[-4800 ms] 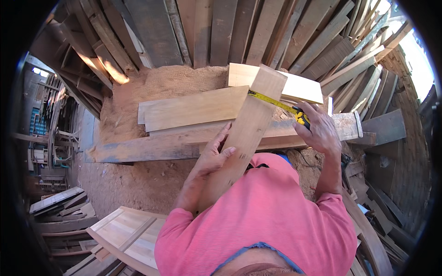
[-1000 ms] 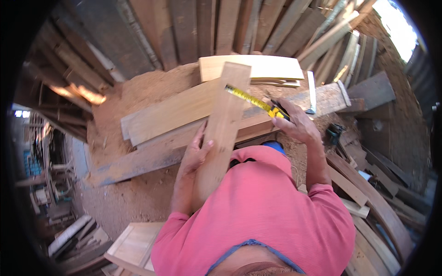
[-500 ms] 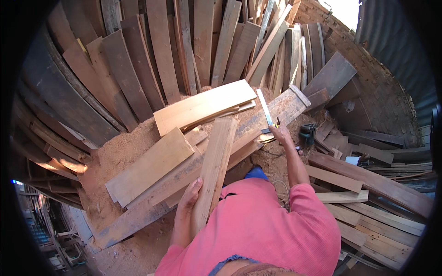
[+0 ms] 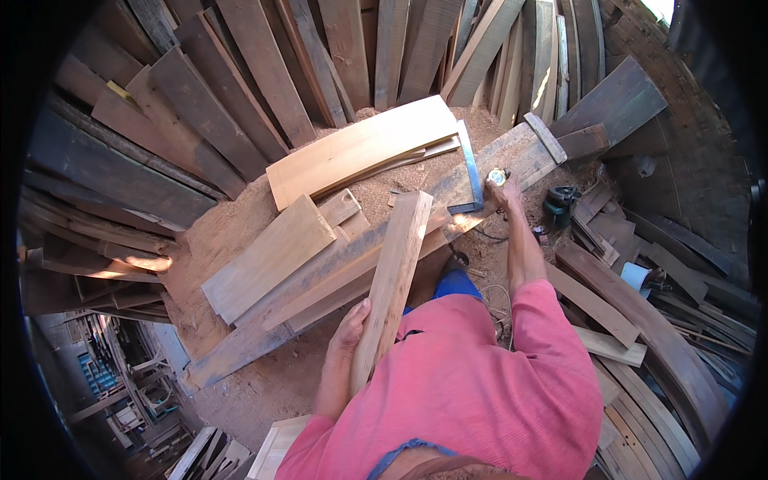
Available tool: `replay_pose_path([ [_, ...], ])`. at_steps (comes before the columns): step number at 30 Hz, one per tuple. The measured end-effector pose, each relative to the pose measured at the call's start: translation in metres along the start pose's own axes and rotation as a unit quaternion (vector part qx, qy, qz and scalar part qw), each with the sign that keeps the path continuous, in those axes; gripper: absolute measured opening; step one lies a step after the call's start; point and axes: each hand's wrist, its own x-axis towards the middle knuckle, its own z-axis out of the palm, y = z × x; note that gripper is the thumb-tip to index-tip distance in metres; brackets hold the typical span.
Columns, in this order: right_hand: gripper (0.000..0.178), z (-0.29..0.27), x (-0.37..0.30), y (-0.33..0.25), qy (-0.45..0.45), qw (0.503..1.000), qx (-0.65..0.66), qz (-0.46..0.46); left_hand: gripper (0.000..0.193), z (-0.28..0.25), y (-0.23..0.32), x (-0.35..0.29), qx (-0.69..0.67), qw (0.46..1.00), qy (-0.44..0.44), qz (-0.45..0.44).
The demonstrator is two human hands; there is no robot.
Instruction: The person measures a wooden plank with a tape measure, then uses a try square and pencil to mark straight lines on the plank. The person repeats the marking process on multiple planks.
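My left hand (image 4: 350,326) is closed on the edge of a long, thick wooden board (image 4: 394,280). That board slants up from beside my body, and its far end lies over the workbench (image 4: 268,340). My right hand (image 4: 504,194) is closed around a small round tape measure (image 4: 498,177) with a yellow and white face, over the bench's right part. Just left of it a metal carpenter's square (image 4: 474,180) lies on the bench, its long blade pointing away from me. Part of my right fingers is hidden behind the tape measure.
Pale planed boards (image 4: 364,152) and a shorter board (image 4: 268,260) lie on the bench amid sawdust (image 4: 232,232). Tall planks (image 4: 264,64) lean along the back. A dark green power tool (image 4: 560,206) stands right of the bench, near stacked timber (image 4: 640,392).
My right hand has moved away from the square and further out over the bench, with the tape measure now showing. My left hand still holds the board. The view has shifted.
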Motion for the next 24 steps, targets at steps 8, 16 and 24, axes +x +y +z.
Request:
replay_pose_path([
  [8, 0.061, 0.014, -0.051, 0.036, 0.084, 0.993, 0.077, -0.022, 0.069, 0.005, 0.016, 0.025, -0.170, 0.968, -0.171, -0.069],
  [16, 0.045, 0.017, -0.262, -0.028, -0.265, 0.886, 0.368, -0.101, 0.071, -0.009, 0.046, 0.056, -0.076, 0.959, -0.268, -0.043],
  [24, 0.075, 0.053, -0.394, -0.102, -0.357, 0.694, 0.593, -0.199, 0.074, -0.037, 0.044, 0.026, 0.053, 0.937, -0.345, -0.001],
])
